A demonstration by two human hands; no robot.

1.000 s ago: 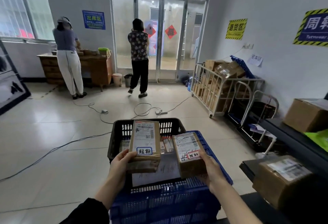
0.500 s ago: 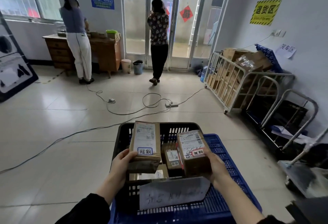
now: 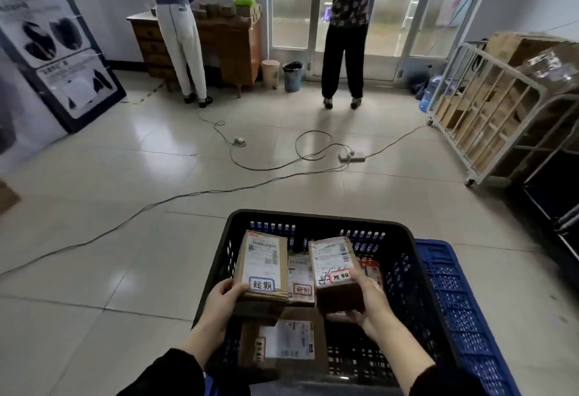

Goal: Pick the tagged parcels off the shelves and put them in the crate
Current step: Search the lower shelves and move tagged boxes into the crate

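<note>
Tiled floor (image 3: pixel 125 254) crossed by loose cables (image 3: pixel 188 195), with two tagged parcels held over the black crate (image 3: pixel 313 220) at 6 o'clock.

Head view: the left parcel (image 3: pixel 263 261) is grasped by the left hand (image 3: pixel 222 298) and the right parcel (image 3: pixel 332 261) by the right hand (image 3: pixel 366 301), both above the stacked parcels (image 3: pixel 288 345) lying inside. If both were dropped together, the stack could be knocked askew or a corner caught on the rim. The blue crate (image 3: pixel 445 286) at 4 o'clock could be mistaken for the target.
</note>
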